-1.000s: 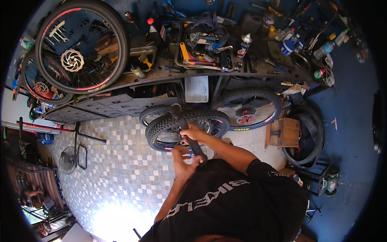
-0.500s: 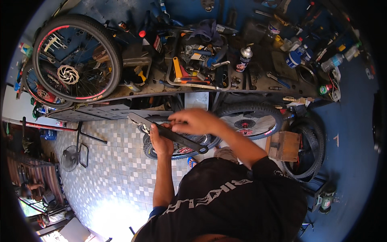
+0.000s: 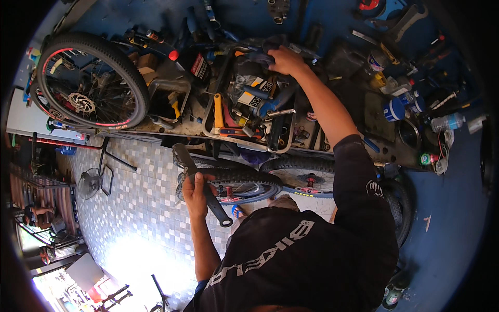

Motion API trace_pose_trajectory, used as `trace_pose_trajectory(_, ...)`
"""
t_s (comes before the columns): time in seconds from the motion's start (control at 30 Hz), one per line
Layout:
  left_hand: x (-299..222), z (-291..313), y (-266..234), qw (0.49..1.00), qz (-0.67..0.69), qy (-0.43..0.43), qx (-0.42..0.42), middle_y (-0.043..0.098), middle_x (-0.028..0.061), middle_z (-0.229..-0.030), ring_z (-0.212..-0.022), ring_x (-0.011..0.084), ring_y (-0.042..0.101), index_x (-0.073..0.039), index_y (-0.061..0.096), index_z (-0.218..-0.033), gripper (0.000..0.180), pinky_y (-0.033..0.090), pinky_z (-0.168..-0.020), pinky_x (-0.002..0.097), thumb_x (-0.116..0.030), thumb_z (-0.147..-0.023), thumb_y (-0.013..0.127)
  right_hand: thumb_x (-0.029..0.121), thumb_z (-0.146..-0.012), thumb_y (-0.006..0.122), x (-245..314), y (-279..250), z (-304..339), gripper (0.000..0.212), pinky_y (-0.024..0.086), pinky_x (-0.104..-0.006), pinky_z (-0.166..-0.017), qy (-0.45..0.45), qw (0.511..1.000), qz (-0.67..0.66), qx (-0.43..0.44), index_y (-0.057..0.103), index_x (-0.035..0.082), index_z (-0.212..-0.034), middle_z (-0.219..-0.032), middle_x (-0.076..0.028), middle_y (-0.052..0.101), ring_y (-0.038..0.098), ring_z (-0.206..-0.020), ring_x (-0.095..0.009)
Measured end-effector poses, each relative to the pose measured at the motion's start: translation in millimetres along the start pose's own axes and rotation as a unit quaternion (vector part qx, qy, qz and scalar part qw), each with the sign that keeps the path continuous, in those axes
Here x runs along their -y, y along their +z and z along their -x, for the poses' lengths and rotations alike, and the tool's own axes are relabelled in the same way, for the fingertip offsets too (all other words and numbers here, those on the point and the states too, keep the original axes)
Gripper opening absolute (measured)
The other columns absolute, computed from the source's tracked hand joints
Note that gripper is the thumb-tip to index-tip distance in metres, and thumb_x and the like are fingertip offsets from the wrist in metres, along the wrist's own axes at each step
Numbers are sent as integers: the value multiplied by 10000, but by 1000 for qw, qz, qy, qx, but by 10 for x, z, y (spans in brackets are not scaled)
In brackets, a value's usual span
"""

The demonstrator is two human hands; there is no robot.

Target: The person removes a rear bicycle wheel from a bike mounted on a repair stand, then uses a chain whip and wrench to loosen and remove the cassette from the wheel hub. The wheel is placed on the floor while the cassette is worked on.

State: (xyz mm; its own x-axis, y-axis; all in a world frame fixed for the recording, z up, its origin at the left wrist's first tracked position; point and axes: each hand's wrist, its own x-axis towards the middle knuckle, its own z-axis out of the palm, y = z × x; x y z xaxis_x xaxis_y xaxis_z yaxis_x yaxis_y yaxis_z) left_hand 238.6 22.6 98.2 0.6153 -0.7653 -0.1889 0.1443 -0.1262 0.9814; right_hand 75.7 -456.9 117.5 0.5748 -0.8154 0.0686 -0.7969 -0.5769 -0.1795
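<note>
Half a second ago both hands met on the long black tool in front of the chest. Now the right hand (image 3: 285, 60) has let go and stretches up over the cluttered worktop (image 3: 379, 140), its fingers curled down onto a dark grey bundle on top of the tool tray (image 3: 249, 104); whether they grip it or only rest on it I cannot tell. The left hand (image 3: 196, 190) alone keeps the black tool (image 3: 201, 183), fingers clamped round the middle of its shaft, so that it slants from a wide head at upper left to a ring end at lower right, above the tiled floor (image 3: 140, 208) and just in front of the knobbly tyre (image 3: 234, 179).

In the tray sit two small square labels, white with black marks, side by side near its middle. A red-and-white label lies just left of the tray. To the right stand a blue-and-white can (image 3: 395, 109) and a clear plastic bottle (image 3: 446, 122), with a small green can (image 3: 427, 158) near the worktop's edge.

Three wheels show: one with a red-striped rim and brake disc (image 3: 91, 83) on the worktop at left, the knobbly one by the left hand, and one more (image 3: 306, 174) under the worktop beside it.
</note>
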Motion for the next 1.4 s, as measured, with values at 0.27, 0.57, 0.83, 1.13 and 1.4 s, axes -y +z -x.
trace_pose_trajectory(0.27,70,74,134,997,30,-25,-69,703,101,-859,-531,144,616,-43,578,-1064,305,496,-467,270,-343,-1102,537,571,-1011,545,-293,-689,-834,600,533,-532,-886,-37,940,-206,-271,702,6,-1138,-1098,-264,720,674,-1081,-458)
trace_pose_trajectory(0.57,135,-94,118,1000,-2,-12,-14,672,85,-770,-508,142,604,-50,579,-1016,357,486,-445,286,-401,-1080,568,518,-986,660,123,-919,50,467,490,-389,-701,-89,925,-310,-202,781,67,-989,-824,-142,685,671,-781,-283)
trace_pose_trajectory(0.83,196,-331,239,995,85,11,58,681,125,-819,-479,170,605,-61,536,-1041,294,501,-422,308,-350,-1083,570,319,-1063,627,510,-2005,1412,283,494,-281,-518,-47,715,-654,-241,647,39,-1095,-852,-56,640,608,-591,-125)
trace_pose_trajectory(1.13,200,-302,122,994,69,22,80,672,123,-835,-495,172,599,-40,537,-1001,320,500,-442,310,-347,-1082,577,315,-1030,626,613,-4181,1510,360,568,-343,-677,-252,704,-280,-602,583,31,-1247,-1023,-133,706,713,-776,-246)
trace_pose_trajectory(1.4,170,-97,397,993,49,43,103,690,108,-832,-512,159,601,-14,583,-983,314,468,-486,299,-309,-1089,566,350,-920,664,-270,-5575,702,627,529,-529,-947,94,887,237,-385,526,-11,-1414,-1195,-307,690,670,-1079,-499)
